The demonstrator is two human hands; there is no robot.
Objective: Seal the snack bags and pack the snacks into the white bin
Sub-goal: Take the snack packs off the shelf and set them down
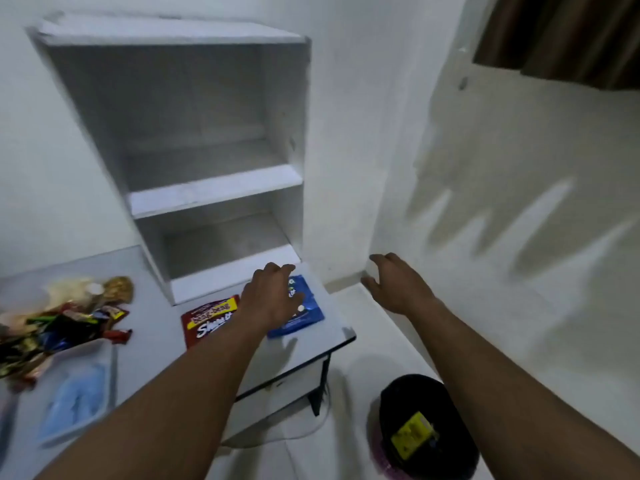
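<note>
blue bag (308,315): light, soft, slippery foil; pinch an edge.
left hand (272,296): fingers spread flat on it, no grasp.
right hand (398,285): open, empty.

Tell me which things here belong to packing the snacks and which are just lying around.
Job: blue snack bag under the left hand, red snack bag, snack pile, white bin.
Just there: empty shelf unit, black bin on the floor.
</note>
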